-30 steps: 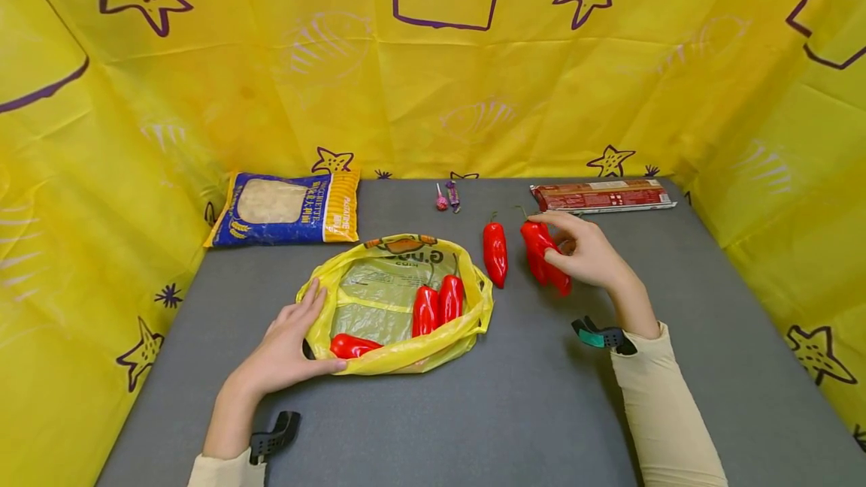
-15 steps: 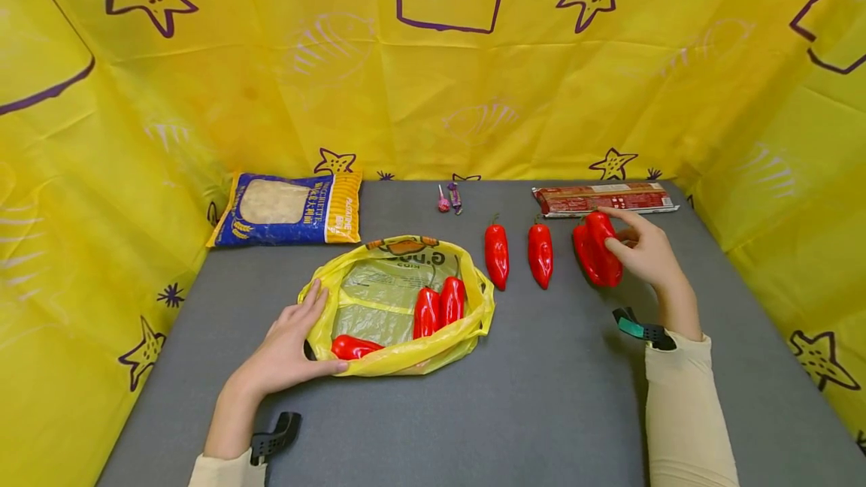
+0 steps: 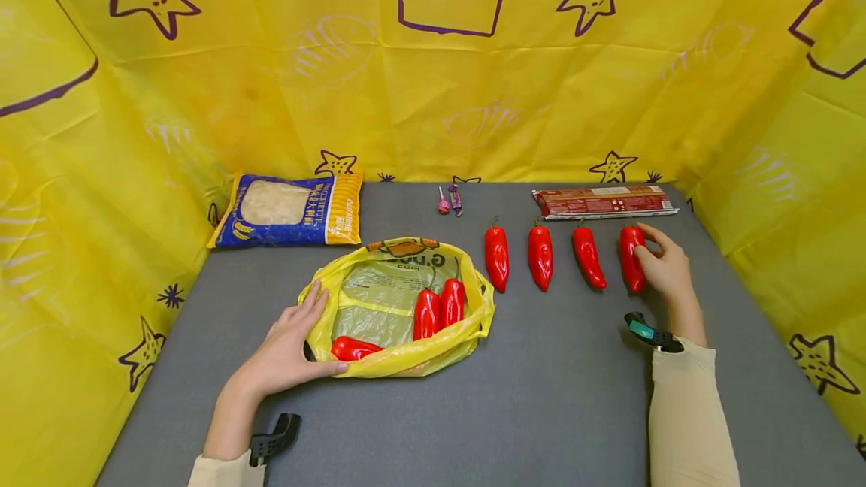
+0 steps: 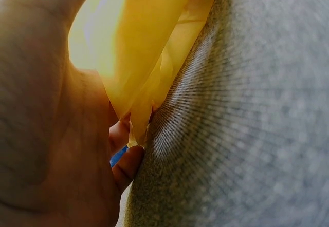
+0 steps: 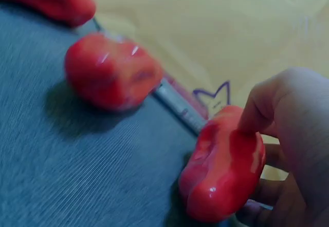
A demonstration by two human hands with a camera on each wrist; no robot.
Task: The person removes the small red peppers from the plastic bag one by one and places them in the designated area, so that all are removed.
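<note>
A yellow plastic bag [image 3: 419,355] stands with its mouth wide, several red peppers [image 3: 427,314] inside it. My left hand [image 3: 284,340] holds the bag's left side, fingers along the outside and thumb at the front rim; the left wrist view shows the yellow film between thumb and fingers. At the right end of a row on the table, my right hand [image 3: 668,265] grips a long red pepper [image 3: 632,260] between thumb and fingers. Left of it lie three more red peppers: one [image 3: 589,258] closest, another [image 3: 540,257] in the middle, a third [image 3: 497,258] beside the bag.
A red flat packet [image 3: 605,202] lies behind the row. A lollipop [image 3: 443,203] and a purple-wrapped candy [image 3: 455,201] lie at the back. Back left is a blue and yellow pasta bag [image 3: 287,210]. Yellow patterned cloth [image 3: 433,111] encloses the grey table [image 3: 473,427].
My right hand has moved right, leaving two peppers spaced out along the row, and is now at the last one. The left hand and the bag have stayed in place.
</note>
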